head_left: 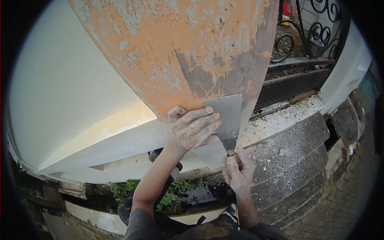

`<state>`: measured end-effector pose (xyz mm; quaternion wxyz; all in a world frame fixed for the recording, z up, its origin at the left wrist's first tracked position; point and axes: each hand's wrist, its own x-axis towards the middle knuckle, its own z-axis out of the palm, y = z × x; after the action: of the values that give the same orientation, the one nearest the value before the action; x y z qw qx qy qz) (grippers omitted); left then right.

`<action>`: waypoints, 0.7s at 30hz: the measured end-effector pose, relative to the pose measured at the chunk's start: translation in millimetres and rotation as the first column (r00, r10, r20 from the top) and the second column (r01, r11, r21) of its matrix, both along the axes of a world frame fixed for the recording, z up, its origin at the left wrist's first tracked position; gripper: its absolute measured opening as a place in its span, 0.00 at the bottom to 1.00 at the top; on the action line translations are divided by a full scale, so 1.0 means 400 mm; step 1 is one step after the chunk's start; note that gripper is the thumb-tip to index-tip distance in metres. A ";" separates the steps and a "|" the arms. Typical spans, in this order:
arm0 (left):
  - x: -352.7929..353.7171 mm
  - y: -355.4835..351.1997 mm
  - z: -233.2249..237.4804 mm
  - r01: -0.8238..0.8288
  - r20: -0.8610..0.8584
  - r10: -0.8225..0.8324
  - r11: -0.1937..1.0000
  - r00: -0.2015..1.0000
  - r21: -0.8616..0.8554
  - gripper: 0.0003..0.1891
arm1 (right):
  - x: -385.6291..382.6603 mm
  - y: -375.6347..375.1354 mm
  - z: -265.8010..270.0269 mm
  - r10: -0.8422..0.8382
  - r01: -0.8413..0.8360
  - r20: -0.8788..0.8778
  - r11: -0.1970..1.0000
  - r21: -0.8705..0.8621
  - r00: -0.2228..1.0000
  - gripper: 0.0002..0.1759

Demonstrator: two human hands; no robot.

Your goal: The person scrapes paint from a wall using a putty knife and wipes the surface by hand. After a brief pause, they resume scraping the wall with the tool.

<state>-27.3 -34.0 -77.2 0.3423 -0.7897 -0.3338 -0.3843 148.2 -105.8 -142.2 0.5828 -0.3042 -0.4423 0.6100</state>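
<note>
Two dark sleeves (141, 225) lie nearest, at five and seven o'clock from the broad metal scraper (229, 118) just right of the middle of the view. The right hand (240, 170) sits below the blade at half past five, its fingers wrapped around the mostly hidden handle. At half past eight, the dusty left hand (195, 127) has its fingers stretched side by side, two tips on the blade's face, the thumb bent apart. The blade points towards twelve, its wide edge over the lower part of an orange wall (160, 60) with flaking paint and grey patches, spreading from ten to one. Lower down, green plants (172, 200) grow at seven o'clock, and speckled stone steps (290, 160) descend at four. A pale wall (60, 88) curves away at nine; a black scrollwork gate (298, 82) stands at two, with a red object (287, 10) beyond it at one, too small to identify.
</note>
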 end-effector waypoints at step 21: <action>0.016 -0.007 -0.026 -0.013 0.050 0.014 0.999 0.999 -0.031 0.12 | 0.007 -0.003 -0.036 0.018 -0.018 -0.081 1.000 -0.002 0.997 0.27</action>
<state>-21.1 -36.8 -87.7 0.3245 -0.7828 -0.3532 -0.3965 151.2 -107.0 -156.7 0.5946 -0.2759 -0.4202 0.6275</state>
